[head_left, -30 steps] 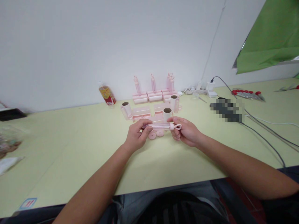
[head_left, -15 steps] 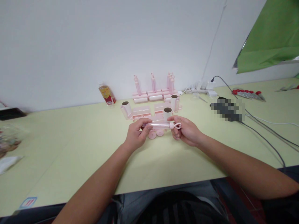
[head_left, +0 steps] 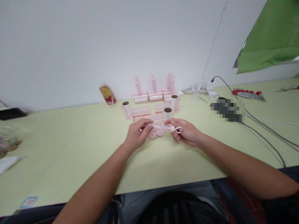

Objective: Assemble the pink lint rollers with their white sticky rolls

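My left hand point(head_left: 137, 133) is closed around one end of a clear pink lint roller handle point(head_left: 161, 127), thumb on top. The handle lies crosswise between my hands, tilted slightly down to the right. At its other end, by the pale pink cap and heart-shaped loop, my right hand point(head_left: 185, 132) grips it with curled fingers. Just below the handle, two pink discs point(head_left: 152, 135) rest on the table. Right behind it stands a white sticky-paper roll point(head_left: 167, 115) with a brown core. Open pink cases point(head_left: 142, 111) lie behind my hands.
Two more rolls point(head_left: 126, 106) stand to the left and right. Several finished handles point(head_left: 153, 83) stand at the wall behind pink rollers point(head_left: 156, 97). A drink bottle point(head_left: 107, 94) is at the back left. A power strip point(head_left: 196, 91) and cables point(head_left: 263, 138) lie to the right.
The loop end of the handle has dipped slightly, so it now slants down to the right. My right hand has shifted a little lower with it; my left hand has hardly moved.
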### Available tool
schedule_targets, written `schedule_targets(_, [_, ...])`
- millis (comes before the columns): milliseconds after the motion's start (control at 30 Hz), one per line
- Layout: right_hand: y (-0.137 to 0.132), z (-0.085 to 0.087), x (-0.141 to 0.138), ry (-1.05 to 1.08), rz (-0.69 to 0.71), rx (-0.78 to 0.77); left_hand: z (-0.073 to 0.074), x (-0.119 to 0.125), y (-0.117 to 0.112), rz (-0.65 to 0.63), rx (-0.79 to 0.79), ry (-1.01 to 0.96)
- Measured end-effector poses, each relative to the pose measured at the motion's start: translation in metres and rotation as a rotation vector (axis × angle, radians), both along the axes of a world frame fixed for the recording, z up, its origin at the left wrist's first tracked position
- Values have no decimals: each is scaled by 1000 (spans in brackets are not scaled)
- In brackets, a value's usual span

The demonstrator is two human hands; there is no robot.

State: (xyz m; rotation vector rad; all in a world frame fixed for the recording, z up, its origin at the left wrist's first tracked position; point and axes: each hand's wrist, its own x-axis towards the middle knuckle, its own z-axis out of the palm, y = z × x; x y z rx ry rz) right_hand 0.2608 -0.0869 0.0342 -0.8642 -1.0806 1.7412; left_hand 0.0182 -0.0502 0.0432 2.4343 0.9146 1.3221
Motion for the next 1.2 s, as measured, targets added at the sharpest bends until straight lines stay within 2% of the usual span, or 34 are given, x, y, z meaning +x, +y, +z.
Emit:
schedule_targets(233, [5, -1, 0, 44, -117, 4, 4, -2, 2, 107, 40, 2])
schedule_targets(400, [6, -2, 0, 50, -139, 7, 3, -1, 0, 107, 33, 6])
schedule_targets(767, [3, -4, 1, 16, 15, -20, 2, 1, -4, -11, 14, 8])
schedule_targets(1100, [3, 1, 3, 165, 40, 37, 5, -8, 2, 199, 51, -45])
schedule_targets(1200, [2, 2, 3, 196, 73, 33, 5, -9, 3, 222, 29, -74])
